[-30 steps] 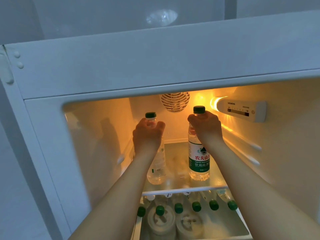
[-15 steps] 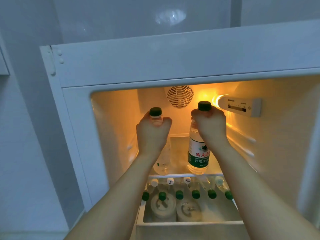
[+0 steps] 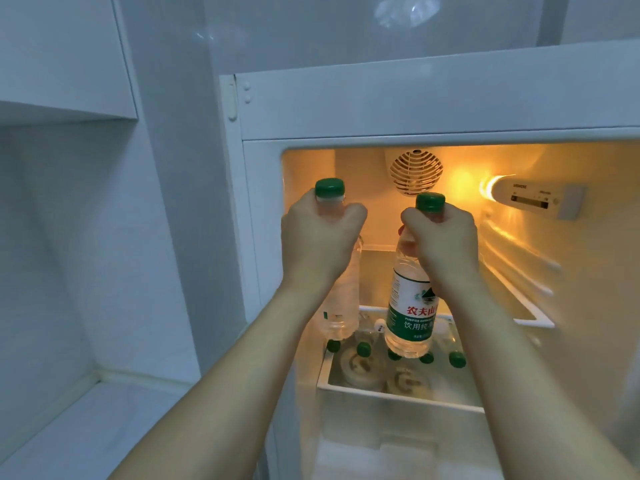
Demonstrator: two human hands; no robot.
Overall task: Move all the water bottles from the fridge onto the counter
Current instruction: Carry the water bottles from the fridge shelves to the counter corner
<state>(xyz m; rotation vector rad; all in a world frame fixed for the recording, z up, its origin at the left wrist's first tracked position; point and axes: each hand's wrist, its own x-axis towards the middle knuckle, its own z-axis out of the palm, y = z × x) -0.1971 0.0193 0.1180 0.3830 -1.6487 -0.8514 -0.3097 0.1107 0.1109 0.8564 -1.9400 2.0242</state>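
Lit fridge (image 3: 433, 109) stands open beside a pale tabletop (image 3: 86, 420); left hand (image 3: 317, 237) and right hand (image 3: 443, 244) each have fingers curled round a green-capped bottle's neck: left bottle (image 3: 341, 306), right bottle (image 3: 410, 313).

A clear plastic water bottle with a green cap (image 3: 341, 292) is hanging upright at the fridge's left edge, its label side turned away, while a second clear plastic water bottle with a green cap and a green-and-white label bearing red characters (image 3: 410, 306) is hanging upright just to its right, in front of the lit white fridge (image 3: 415, 105). Below them, more green-capped clear bottles (image 3: 363, 348) are lying on their sides in a row, caps pointing outward, and the pale counter (image 3: 86, 427) is sitting to the left of the fridge.
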